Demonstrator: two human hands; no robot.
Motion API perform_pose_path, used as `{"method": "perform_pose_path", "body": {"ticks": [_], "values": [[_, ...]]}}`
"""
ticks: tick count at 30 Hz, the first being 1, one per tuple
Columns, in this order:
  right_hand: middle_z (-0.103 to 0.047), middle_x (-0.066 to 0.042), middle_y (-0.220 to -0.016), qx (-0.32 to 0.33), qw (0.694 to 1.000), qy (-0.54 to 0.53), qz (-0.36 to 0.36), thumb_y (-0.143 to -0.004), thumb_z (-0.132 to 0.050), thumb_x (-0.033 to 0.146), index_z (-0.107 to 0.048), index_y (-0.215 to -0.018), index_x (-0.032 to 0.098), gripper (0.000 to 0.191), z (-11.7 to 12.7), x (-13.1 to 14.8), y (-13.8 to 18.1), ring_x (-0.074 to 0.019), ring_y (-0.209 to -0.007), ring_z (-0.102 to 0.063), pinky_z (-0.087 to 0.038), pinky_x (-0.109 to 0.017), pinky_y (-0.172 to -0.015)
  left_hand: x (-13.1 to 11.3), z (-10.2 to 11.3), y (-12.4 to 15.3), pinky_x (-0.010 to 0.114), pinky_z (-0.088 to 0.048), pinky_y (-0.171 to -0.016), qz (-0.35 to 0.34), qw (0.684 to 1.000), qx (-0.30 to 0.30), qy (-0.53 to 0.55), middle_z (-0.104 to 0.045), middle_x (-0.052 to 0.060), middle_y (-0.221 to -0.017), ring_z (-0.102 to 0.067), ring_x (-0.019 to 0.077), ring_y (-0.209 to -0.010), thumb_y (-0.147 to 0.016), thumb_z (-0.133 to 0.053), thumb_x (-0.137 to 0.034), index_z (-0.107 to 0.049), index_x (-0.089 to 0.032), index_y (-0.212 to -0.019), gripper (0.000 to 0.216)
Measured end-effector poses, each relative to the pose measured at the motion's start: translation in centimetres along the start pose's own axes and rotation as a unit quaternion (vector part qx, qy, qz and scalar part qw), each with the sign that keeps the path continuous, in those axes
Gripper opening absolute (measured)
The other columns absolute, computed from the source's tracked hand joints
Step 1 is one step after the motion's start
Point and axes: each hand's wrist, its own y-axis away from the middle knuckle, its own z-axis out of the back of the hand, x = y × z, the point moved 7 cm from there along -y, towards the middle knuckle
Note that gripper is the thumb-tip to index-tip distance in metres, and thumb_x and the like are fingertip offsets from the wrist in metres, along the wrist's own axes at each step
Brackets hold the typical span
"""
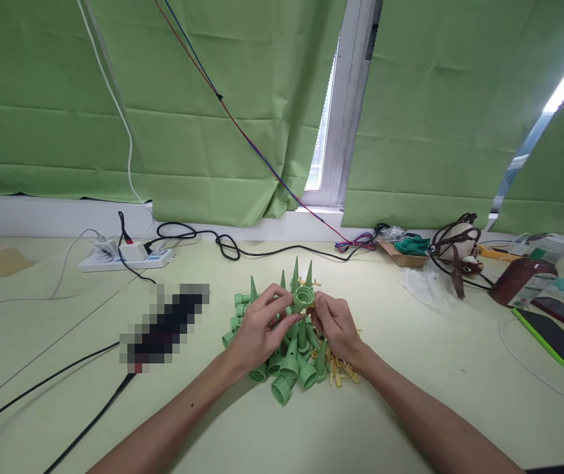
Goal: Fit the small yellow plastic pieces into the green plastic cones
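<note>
A heap of green plastic cone spikes [289, 365] lies on the pale table [410, 395] in front of me, with small tan plastic pieces [342, 373] scattered at its right side. My left hand [261, 328] is closed around one green cone spike [303, 297], its round open end facing up toward me. My right hand [336, 324] pinches at the right side of that same spike's rim; whether a tan piece is in its fingers is hidden. Both hands hover just above the heap.
A white power strip [126, 255] with black and white cables sits at the back left. A blurred dark object [166, 326] lies left of the heap. At the right are a clear bag [423, 283], a brown strap bundle [457, 253], phones [556, 339] and clutter.
</note>
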Motion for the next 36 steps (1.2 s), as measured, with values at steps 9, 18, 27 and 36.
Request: {"method": "perform_pose_path", "body": {"ticks": [9,18,27,36], "values": [[-0.036,0.004,-0.047,-0.012,0.999,0.013,-0.041,-0.101,-0.031,0.052,-0.035,-0.059,0.022,0.052,-0.3,-0.3,0.0,-0.0099,-0.043,-0.031,-0.028,-0.025,-0.043,-1.1,0.1,0.0,0.022,-0.042,-0.058,-0.103,0.991,0.003,-0.084,-0.053,0.005,-0.092,-0.053,0.0108,-0.068,-0.097,-0.045,-0.013,-0.058,-0.024,-0.12,0.029],[-0.038,0.004,-0.054,-0.018,0.998,0.061,0.008,-0.103,-0.031,0.042,-0.037,-0.064,0.021,0.044,0.1,0.1,-0.2,-0.0096,-0.047,-0.034,-0.03,-0.024,-0.047,-0.4,0.5,-0.1,0.022,-0.042,-0.059,-0.023,0.995,-0.028,-0.098,-0.057,0.004,-0.096,-0.054,0.0103,-0.067,-0.097,-0.045,-0.018,-0.05,-0.02,-0.118,0.021],[-0.041,0.004,-0.056,-0.002,0.989,0.145,0.04,-0.101,-0.035,0.04,-0.039,-0.066,0.021,0.04,0.3,0.4,-0.5,-0.0107,-0.051,-0.037,-0.032,-0.024,-0.052,0.9,0.7,-0.6,0.027,-0.039,-0.061,0.16,0.984,-0.009,0.084,-0.05,0.0,-0.067,-0.049,0.014,-0.063,-0.102,-0.03,-0.041,-0.059,-0.017,-0.081,0.044],[-0.039,0.004,-0.059,0.023,0.984,0.158,0.072,-0.101,-0.036,0.034,-0.039,-0.068,0.021,0.036,-0.1,0.5,-0.3,-0.0108,-0.053,-0.036,-0.031,-0.024,-0.054,0.1,-0.2,-0.5,0.026,-0.039,-0.063,0.163,0.98,0.041,0.104,-0.05,0.0,-0.07,-0.047,0.014,-0.066,-0.1,-0.037,-0.043,-0.053,-0.017,-0.076,0.039]]}}
